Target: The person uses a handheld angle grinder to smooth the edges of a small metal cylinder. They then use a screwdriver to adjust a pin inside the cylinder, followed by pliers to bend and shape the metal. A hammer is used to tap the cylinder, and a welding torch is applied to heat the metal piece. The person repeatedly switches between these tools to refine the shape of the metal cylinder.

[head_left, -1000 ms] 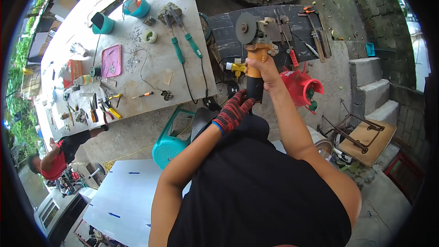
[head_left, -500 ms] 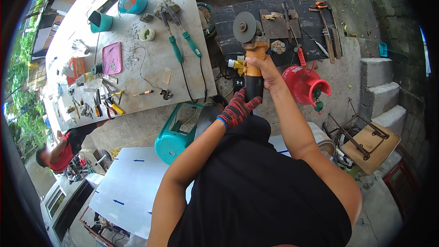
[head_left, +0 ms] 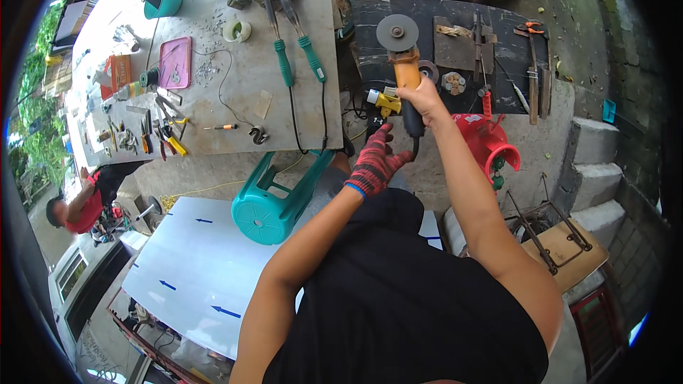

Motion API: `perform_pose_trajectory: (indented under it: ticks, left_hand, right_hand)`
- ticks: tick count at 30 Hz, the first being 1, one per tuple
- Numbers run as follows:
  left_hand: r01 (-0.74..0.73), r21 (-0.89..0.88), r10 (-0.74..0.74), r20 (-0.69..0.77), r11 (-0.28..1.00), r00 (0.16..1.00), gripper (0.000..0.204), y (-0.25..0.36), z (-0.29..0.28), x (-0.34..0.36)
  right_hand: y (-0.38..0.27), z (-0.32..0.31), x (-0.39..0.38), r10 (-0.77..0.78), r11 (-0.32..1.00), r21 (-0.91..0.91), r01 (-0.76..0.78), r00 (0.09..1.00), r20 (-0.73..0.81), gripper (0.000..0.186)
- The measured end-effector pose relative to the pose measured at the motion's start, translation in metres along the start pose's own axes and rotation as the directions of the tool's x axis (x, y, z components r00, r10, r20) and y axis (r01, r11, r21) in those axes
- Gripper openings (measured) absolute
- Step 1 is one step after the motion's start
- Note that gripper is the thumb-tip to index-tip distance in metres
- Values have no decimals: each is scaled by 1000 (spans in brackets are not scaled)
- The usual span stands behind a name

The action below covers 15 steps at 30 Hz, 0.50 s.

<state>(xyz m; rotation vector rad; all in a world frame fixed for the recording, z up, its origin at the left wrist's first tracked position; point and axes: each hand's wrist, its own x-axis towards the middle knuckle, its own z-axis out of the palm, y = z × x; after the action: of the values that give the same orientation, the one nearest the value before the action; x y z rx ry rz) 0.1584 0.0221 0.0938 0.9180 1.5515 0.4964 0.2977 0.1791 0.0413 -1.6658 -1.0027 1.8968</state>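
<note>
My bare right hand [head_left: 425, 102] is wrapped round the body of an orange and black angle grinder [head_left: 405, 75]. Its grey disc [head_left: 398, 33] points away from me, over the near left part of a dark tabletop [head_left: 384, 11]. My left hand [head_left: 377, 163], in a red and black knitted glove, is apart from the grinder just below its rear end, fingers spread, with nothing in it. The grinder's cord comes out beside the gloved fingertips. Close by on the left is a yellow tool [head_left: 385, 101] with a pale end.
Two green-handled soldering irons [head_left: 311, 57] lie on the left table [head_left: 235, 144], beside pliers [head_left: 174, 144] and a pink tray [head_left: 175, 64]. A teal stool [head_left: 262, 215] stands below. Right are a red gas cylinder [head_left: 491, 144] and concrete steps [head_left: 596, 171]. Another person [head_left: 82, 206] is far left.
My left hand has come off the grinder's rear and opened beneath it. With the grinder, my right hand has shifted slightly right; its disc now shows flatter. The whole view has shifted too.
</note>
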Motion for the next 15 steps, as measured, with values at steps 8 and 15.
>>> perform_pose_trajectory:
  ticks: [8, 15]
  left_hand:
    - [239, -162, -276, -269, 957, 923, 47, -73, -105, -101]
    - [342, -335, -475, -525, 878, 706, 48, -140, -146, -150]
  right_hand:
    - [16, -29, 125, 67, 969, -237, -64, 998, 5, 45]
    - [51, -29, 185, -90, 887, -458, 64, 995, -37, 50]
